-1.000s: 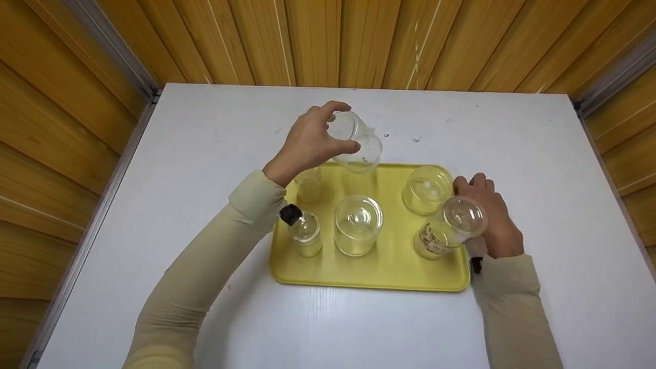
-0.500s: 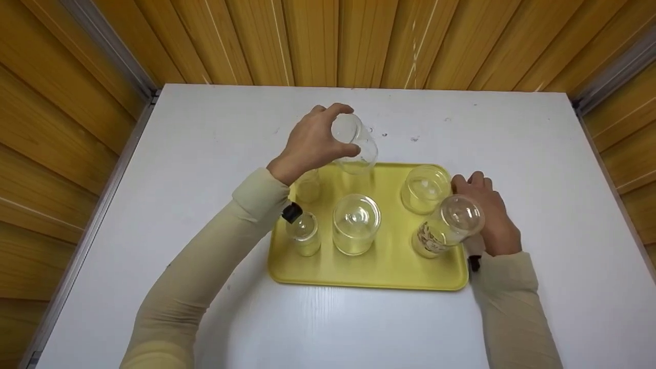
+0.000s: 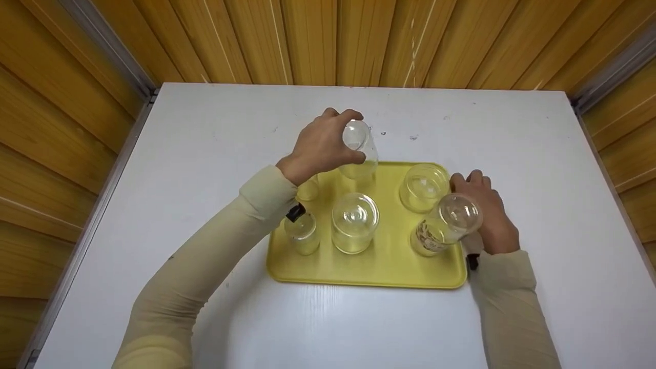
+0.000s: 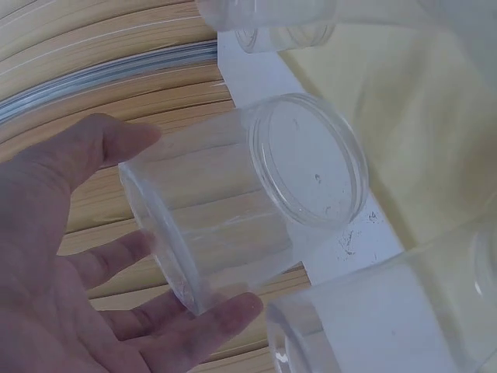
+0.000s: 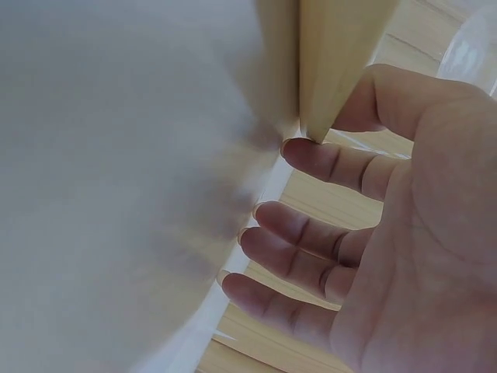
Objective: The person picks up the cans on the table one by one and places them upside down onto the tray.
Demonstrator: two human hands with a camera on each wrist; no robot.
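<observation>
My left hand (image 3: pixel 324 144) grips a clear jar (image 3: pixel 365 163) by its base end, thumb on one side and fingers on the other. Its ridged mouth, plain in the left wrist view, points down over the far rim of the yellow tray (image 3: pixel 394 271). At the tray's right edge, my right hand (image 3: pixel 484 207) pinches the rim between thumb and index finger; the other fingertips touch the table. On the tray stand a wide clear jar (image 3: pixel 354 223) in the middle, a low clear jar (image 3: pixel 424 188) and a tall printed jar (image 3: pixel 430 238) beside my right hand.
Two smaller clear jars stand on the tray's left side: a front one (image 3: pixel 302 236) and a rear one (image 3: pixel 308 190), the latter partly hidden by my left wrist. The white table (image 3: pixel 215 118) meets wood-look panels (image 3: pixel 359 41) behind. Small marks dot the tabletop.
My left hand has lowered the jar toward me, over the tray's far edge, and the jar is more upright. My right hand stays at the tray's edge.
</observation>
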